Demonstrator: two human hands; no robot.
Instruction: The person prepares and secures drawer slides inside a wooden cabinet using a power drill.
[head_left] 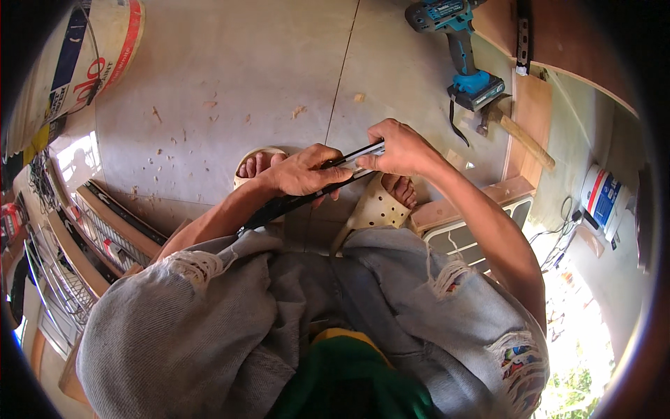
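Between my two hands, above my feet, is a long black and silver metal drawer slide (279,208), tilted up toward the right. My left hand (310,171) is closed around its middle, with the thumb along the rail. The fingers of my right hand (401,148) pinch its upper right end. Both hands partly cover the slide, and its lower left end lies close to my left knee. Past my right hand, on the floor, stands a blue and black cordless drill (460,52).
A hammer (527,140) lies on wood at the right. A large paint bucket (115,49) is at the upper left; a smaller white-and-blue one (601,199) is at the right. Wooden frames with black rails (118,213) stand at the left. Wood chips (299,112) dot the floor.
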